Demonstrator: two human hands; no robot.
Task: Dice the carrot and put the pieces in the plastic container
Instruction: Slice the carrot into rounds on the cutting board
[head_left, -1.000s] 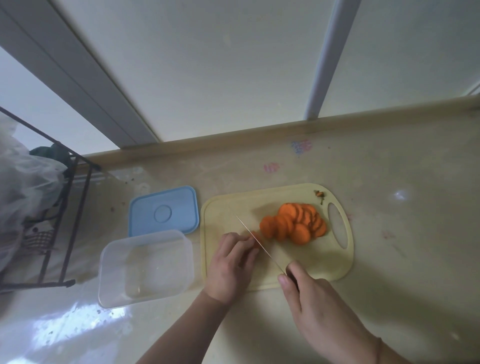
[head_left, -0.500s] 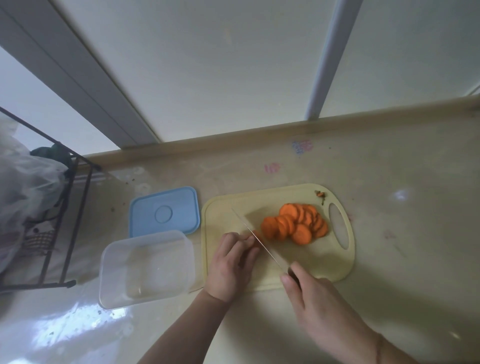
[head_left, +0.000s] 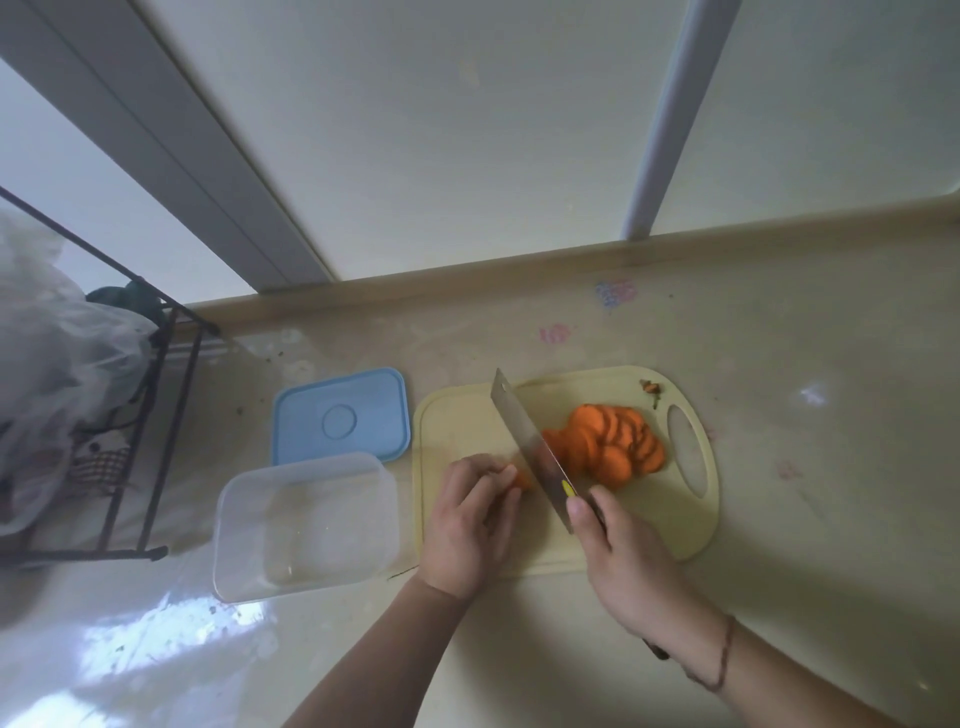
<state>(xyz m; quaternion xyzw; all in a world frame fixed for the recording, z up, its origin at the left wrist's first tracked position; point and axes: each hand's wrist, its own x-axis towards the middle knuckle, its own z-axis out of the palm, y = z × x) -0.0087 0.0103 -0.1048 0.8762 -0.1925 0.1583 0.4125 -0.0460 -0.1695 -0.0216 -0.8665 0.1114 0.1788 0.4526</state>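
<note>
Starting leftward: clear plastic container (head_left: 306, 525) touching the cutting board (head_left: 457, 415) edge; left hand (head_left: 470, 525) fingers curled on the carrot end (head_left: 522, 479); right hand (head_left: 623, 561) gripping the knife (head_left: 530, 447); orange carrot slices (head_left: 608, 447) overlapping mid-board.

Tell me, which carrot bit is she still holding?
The small stub under the left hand's fingertips, left of the knife; the cut slices lie loose right of it.
</note>
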